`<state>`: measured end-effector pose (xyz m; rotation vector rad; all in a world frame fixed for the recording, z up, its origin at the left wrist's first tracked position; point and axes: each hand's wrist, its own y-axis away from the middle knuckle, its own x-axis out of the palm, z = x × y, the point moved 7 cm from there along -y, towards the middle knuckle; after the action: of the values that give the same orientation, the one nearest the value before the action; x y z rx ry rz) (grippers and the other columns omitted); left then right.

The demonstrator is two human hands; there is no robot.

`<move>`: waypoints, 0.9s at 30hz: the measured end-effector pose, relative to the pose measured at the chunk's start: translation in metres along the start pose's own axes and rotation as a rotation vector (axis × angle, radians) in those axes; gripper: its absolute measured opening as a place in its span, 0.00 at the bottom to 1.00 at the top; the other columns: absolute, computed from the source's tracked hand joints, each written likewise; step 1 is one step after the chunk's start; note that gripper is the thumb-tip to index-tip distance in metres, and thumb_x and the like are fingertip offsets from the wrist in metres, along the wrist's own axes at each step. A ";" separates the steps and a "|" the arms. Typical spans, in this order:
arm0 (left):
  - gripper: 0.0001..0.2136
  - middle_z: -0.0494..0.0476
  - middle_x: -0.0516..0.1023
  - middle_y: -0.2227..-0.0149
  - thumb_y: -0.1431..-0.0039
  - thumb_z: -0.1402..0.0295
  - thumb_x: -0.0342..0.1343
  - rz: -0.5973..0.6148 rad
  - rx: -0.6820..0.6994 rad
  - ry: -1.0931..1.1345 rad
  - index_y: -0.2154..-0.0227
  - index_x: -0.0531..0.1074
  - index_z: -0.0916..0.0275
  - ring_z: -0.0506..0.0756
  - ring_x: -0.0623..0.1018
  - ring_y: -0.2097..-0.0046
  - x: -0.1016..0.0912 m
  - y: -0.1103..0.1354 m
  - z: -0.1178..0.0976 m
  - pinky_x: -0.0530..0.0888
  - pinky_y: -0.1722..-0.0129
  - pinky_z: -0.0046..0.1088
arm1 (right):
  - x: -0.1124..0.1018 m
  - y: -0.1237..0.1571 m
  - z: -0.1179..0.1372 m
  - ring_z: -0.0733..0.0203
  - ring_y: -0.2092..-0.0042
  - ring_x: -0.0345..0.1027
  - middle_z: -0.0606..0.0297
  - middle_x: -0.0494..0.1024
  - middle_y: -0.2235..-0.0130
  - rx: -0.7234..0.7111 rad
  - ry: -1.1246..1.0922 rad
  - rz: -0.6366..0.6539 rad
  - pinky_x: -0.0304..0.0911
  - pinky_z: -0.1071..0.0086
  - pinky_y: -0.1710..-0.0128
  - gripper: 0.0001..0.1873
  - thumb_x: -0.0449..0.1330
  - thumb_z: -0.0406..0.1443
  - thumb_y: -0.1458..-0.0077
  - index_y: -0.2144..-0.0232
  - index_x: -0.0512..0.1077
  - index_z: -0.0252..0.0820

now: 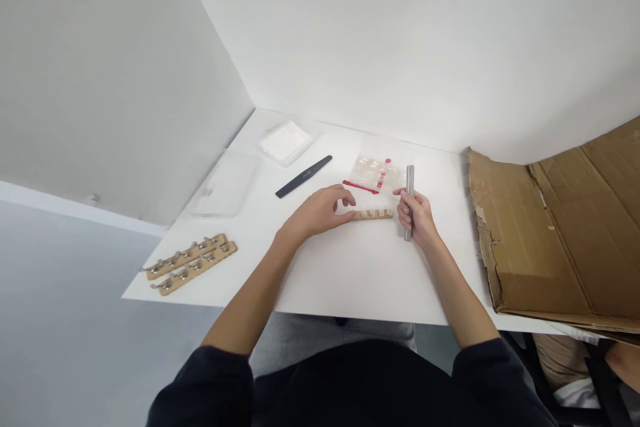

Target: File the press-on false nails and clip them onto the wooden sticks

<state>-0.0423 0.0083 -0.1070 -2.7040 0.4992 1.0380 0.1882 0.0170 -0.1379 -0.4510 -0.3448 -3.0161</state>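
My left hand curls at the left end of a short wooden strip, which lies on the table. Its thumb touches that end, while the bent index finger arches above it. Several pale, clear nail tips stand in a row along the strip. In my right hand is a grey bar-shaped nail file, held upright just right of the strip, with the fingers wrapped round it. Behind the strip lie a clear sheet with rounded nail-like shapes and a thin red stick.
A dark nail file lies left of centre on the white table. Behind it is a clear box with a white gridded sheet. A clear lid and two wooden strips with metal clips lie left. An opened cardboard box stands right.
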 end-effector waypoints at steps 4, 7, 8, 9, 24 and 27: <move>0.08 0.56 0.80 0.58 0.36 0.60 0.59 -0.058 -0.042 0.019 0.63 0.78 0.58 0.53 0.74 0.67 0.000 -0.002 0.008 0.72 0.65 0.33 | 0.001 0.000 0.000 0.72 0.82 0.46 0.78 0.59 0.79 0.001 0.002 0.001 0.43 0.77 0.88 0.20 0.73 0.48 0.49 0.62 0.78 0.40; 0.09 0.55 0.80 0.58 0.37 0.58 0.61 -0.054 -0.085 0.007 0.61 0.78 0.57 0.53 0.74 0.67 0.003 -0.003 0.013 0.71 0.64 0.33 | 0.001 0.001 0.000 0.72 0.82 0.47 0.78 0.59 0.79 0.002 0.001 -0.001 0.42 0.76 0.88 0.20 0.73 0.48 0.48 0.62 0.78 0.40; 0.10 0.55 0.80 0.58 0.38 0.57 0.61 -0.049 -0.096 0.001 0.61 0.78 0.57 0.53 0.73 0.67 0.004 -0.003 0.014 0.71 0.64 0.33 | 0.001 0.001 0.000 0.72 0.82 0.47 0.77 0.59 0.79 0.002 0.001 -0.001 0.42 0.76 0.88 0.19 0.73 0.48 0.48 0.62 0.78 0.40; 0.10 0.54 0.80 0.58 0.38 0.57 0.62 -0.043 -0.105 -0.006 0.61 0.78 0.57 0.53 0.73 0.67 0.005 -0.004 0.014 0.70 0.65 0.33 | 0.001 0.001 0.000 0.72 0.82 0.47 0.77 0.59 0.79 0.001 0.001 -0.001 0.42 0.76 0.88 0.19 0.73 0.47 0.48 0.62 0.78 0.40; 0.06 0.53 0.80 0.57 0.38 0.63 0.59 -0.198 0.010 0.061 0.61 0.75 0.58 0.51 0.70 0.69 -0.009 -0.002 0.010 0.70 0.65 0.31 | -0.002 -0.001 0.002 0.71 0.82 0.47 0.78 0.58 0.78 -0.044 0.085 0.000 0.43 0.75 0.88 0.21 0.71 0.51 0.46 0.60 0.76 0.41; 0.04 0.54 0.80 0.59 0.37 0.67 0.54 -0.309 0.035 0.091 0.62 0.74 0.59 0.51 0.70 0.69 -0.021 0.000 0.013 0.70 0.67 0.30 | -0.004 0.001 0.016 0.70 0.82 0.49 0.77 0.60 0.77 -0.148 0.275 0.011 0.46 0.74 0.87 0.21 0.66 0.54 0.39 0.56 0.72 0.45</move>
<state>-0.0647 0.0174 -0.1023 -2.6925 0.1040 0.8190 0.1966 0.0199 -0.1238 -0.0417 -0.1006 -3.0479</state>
